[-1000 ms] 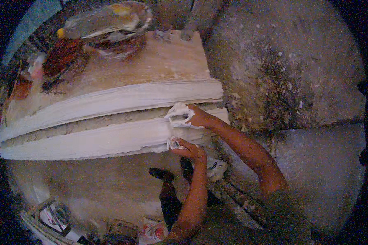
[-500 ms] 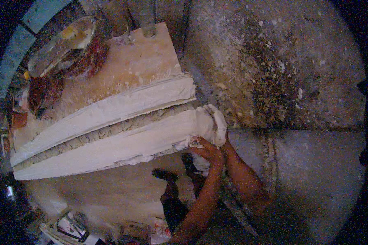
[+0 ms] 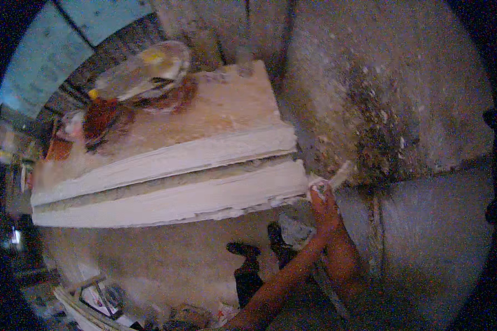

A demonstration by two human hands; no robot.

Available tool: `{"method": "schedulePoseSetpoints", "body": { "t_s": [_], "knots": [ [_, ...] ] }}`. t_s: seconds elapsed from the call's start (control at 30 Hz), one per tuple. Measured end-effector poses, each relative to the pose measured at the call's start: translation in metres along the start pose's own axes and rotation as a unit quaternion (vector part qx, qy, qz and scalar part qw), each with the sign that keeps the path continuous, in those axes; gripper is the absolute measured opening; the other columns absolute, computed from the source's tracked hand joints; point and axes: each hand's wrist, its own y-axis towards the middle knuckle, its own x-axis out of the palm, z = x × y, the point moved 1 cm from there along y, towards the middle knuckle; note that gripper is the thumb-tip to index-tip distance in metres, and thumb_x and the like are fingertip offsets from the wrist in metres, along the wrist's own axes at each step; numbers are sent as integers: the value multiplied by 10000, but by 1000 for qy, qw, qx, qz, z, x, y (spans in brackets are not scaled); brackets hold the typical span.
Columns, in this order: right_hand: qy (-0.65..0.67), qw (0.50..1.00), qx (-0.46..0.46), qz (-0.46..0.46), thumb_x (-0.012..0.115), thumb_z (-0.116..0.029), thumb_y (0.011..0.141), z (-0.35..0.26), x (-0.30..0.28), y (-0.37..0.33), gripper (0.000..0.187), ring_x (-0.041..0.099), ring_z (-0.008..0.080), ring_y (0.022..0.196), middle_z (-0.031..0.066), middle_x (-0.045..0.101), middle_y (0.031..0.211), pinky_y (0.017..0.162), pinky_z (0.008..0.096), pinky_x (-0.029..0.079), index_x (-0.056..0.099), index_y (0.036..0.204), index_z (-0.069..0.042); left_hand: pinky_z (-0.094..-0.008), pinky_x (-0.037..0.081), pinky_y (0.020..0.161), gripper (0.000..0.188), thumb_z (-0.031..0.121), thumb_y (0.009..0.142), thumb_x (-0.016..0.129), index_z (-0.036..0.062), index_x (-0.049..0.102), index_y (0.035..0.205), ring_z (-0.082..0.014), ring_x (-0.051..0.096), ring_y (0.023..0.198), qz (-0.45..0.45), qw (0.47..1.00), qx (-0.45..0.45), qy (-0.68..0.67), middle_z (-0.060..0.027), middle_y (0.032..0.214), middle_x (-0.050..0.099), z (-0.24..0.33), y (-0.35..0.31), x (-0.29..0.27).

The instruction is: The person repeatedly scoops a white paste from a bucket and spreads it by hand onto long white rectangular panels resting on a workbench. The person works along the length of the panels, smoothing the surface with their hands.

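A long white moulding of what looks like wet plaster (image 3: 215,190) lies along the near edge of a board, with a grey groove running down its length. Just off its right end, my left hand (image 3: 322,202) is closed, fingers blurred and smeared white. A pale strip of the same soft plaster (image 3: 343,173) sticks out beyond the fingers. My right hand (image 3: 337,218) is close behind the left, its fingers mostly hidden by it. Both hands are at the moulding's end corner; whether they touch it I cannot tell.
On the board (image 3: 232,96) stands an oval basin (image 3: 143,77) with something yellow in it, above reddish-brown things. A red-brown container (image 3: 99,118) is beside it. Scraps litter the floor (image 3: 381,127) at right. My shoes (image 3: 243,249) show below; clutter (image 3: 102,298) lies at lower left.
Both hands have moved right, off the moulding's end, taking the white lump there with them. The end now looks squarer. The whole view has shifted, and the picture is more blurred.
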Motion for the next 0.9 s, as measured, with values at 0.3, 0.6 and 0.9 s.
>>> {"method": "schedulePoseSetpoints", "body": {
  "t_s": [0.3,0.6,0.9],
  "knots": [
    [98,994,14,-40,531,-356,1031,-63,111,-160,439,603,261,1068,129,619,1224,911,405,487,535,1323,-28,-341,496,943,466,359,1000,688,46,561,1322,-135,585,1044,19,956,35,-290,-53,1170,642,127,8,-350],
    [128,971,102,-175,533,-352,1027,-12,349,-296,395,607,255,995,118,627,1150,842,398,501,557,1264,-36,-351,510,902,391,329,1006,649,76,565,1292,-186,623,1033,189,819,170,-515,-67,1145,654,155,-60,-930],
    [157,868,360,-303,534,-347,1022,266,725,-428,356,612,249,923,106,635,1075,773,391,514,578,1205,-45,-339,529,814,365,351,1008,608,87,594,1259,-199,647,968,314,687,328,-567,-68,1136,677,94,-106,-1352]
  ]
}}
